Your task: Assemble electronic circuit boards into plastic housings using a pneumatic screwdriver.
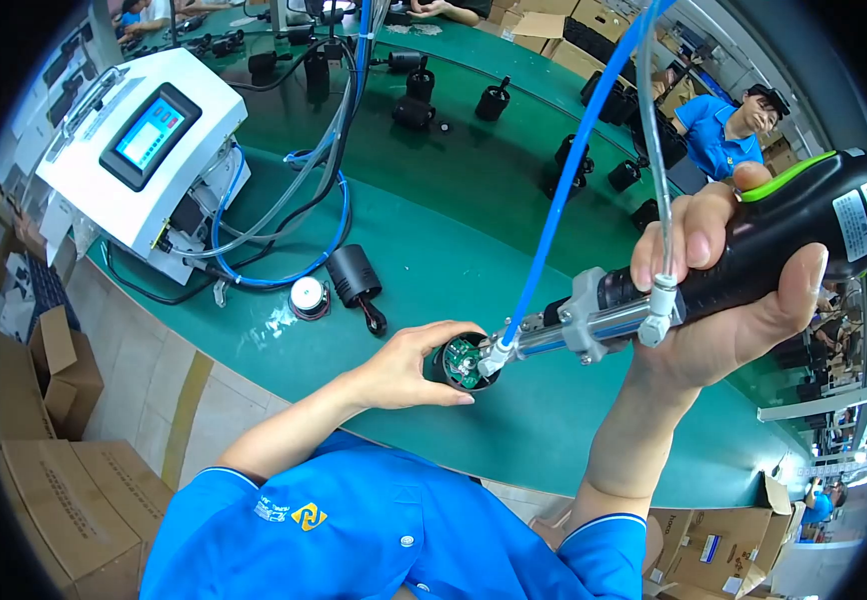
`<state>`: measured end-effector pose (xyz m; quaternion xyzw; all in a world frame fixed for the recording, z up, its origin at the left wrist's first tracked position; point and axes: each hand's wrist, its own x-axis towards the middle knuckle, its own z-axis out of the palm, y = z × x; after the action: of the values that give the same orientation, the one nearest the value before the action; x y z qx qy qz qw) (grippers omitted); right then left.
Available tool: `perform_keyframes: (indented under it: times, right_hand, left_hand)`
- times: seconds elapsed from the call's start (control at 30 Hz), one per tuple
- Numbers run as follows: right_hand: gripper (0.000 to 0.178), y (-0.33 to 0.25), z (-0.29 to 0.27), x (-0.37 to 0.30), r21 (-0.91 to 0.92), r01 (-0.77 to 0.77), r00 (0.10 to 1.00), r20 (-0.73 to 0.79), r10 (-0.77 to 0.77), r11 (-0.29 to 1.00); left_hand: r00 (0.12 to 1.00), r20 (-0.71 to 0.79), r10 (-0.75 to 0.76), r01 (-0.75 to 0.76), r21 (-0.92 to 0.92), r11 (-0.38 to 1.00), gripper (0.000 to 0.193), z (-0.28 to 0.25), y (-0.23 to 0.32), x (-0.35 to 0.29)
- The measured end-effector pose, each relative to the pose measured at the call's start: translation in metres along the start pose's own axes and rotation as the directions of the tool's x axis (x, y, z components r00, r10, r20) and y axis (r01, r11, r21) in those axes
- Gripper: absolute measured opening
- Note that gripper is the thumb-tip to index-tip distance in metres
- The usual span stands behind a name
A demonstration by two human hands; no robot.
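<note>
My left hand [404, 370] is wrapped round a black cylindrical housing [441, 366] with a green circuit board [462, 358] inside its open top. In my right hand [719, 270] is a black and lime-green electric screwdriver [784, 235], tilted down to the left. Its metal nose, fed by a blue air hose [569, 170] and a clear hose, reaches the housing's opening; the bit's contact point is hidden. Left of my left hand, a black cylinder with a cable [354, 275] lies beside a round white-topped part [308, 295].
A white machine with a touchscreen [149, 150] stands at the left, hoses and cables looping from it. Several black cylindrical parts [494, 100] stand on the dark green strip [454, 160] beyond. Across from me sits a person in blue [719, 135]. Cardboard boxes [64, 500] are at lower left.
</note>
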<state>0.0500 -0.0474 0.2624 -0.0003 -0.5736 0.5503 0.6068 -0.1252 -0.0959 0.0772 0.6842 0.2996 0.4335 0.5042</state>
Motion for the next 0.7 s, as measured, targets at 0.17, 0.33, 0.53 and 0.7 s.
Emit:
perform_keyframes:
  times: [0.17,0.33,0.53,0.7]
  right_hand:
    - [0.054,0.005,0.003,-0.002,0.006,-0.001,1.0,0.008,0.001,1.0]
    - [0.054,0.003,-0.001,-0.004,-0.007,-0.002,1.0,0.01,0.002,1.0]
    - [0.054,0.005,-0.001,-0.006,-0.022,-0.003,1.0,0.005,0.003,1.0]
    - [0.053,0.01,-0.003,-0.01,0.03,-0.02,0.998,0.065,0.018,0.999]
  left_hand:
    - [1.0,0.013,0.016,-0.016,-0.006,1.0,0.062,0.003,-0.003,-0.002]
    - [0.998,0.055,-0.004,0.006,-0.026,1.0,0.063,0.004,0.001,-0.001]
    - [0.998,0.061,0.011,-0.013,0.021,1.0,0.062,0.004,0.004,-0.001]
    - [0.998,0.065,0.022,-0.026,0.065,0.998,0.062,0.003,0.007,-0.001]
